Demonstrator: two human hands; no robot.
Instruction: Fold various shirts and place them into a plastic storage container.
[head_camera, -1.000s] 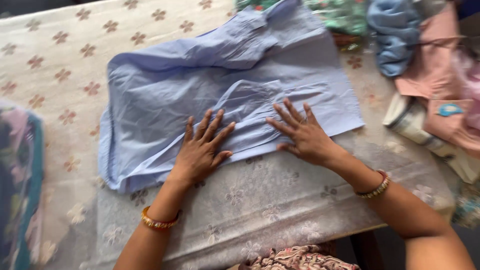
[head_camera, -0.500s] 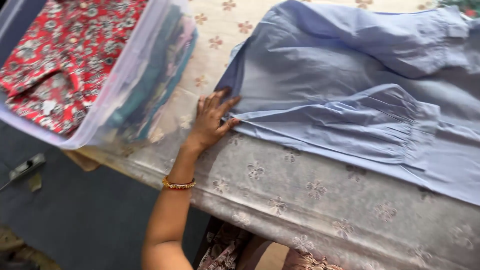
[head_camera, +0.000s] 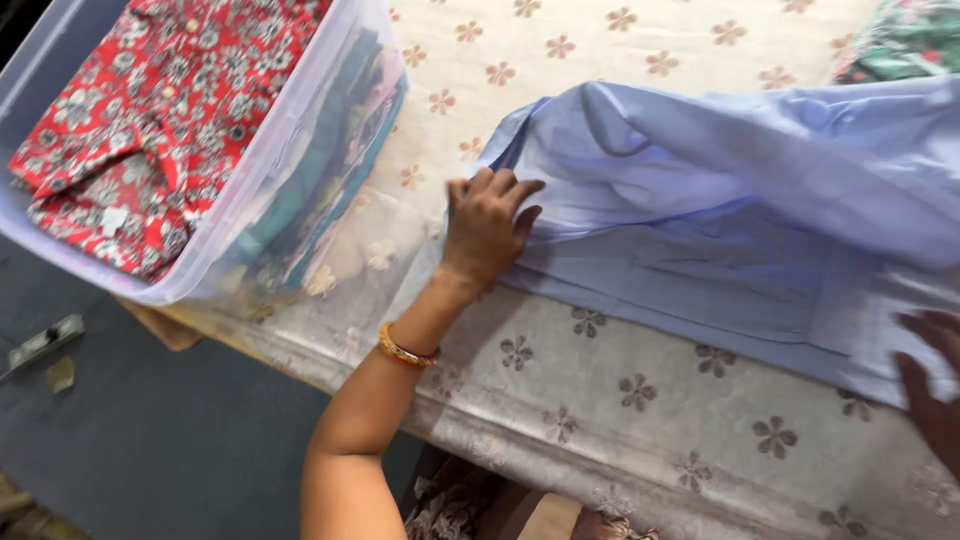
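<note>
A light blue shirt (head_camera: 720, 210) lies spread on the table, its upper layer lifted and folded over toward the right. My left hand (head_camera: 487, 228) is at the shirt's left edge, fingers curled onto the fold of the cloth. My right hand (head_camera: 932, 392) is only partly in view at the right border, lying flat with fingers apart on the shirt's lower right part. A gold bangle (head_camera: 405, 349) sits on my left wrist.
A clear plastic bin (head_camera: 300, 130) stands at the table's left end, holding a red flowered garment (head_camera: 140, 120) and several folded clothes. The table (head_camera: 600, 400) wears a cream cloth with flower prints under a clear cover. Green patterned fabric (head_camera: 905, 40) lies at the far right.
The view has swung left and closer, bringing the bin into sight. My left hand slid to the shirt's left edge, and the shirt's upper layer has risen and folded over.
</note>
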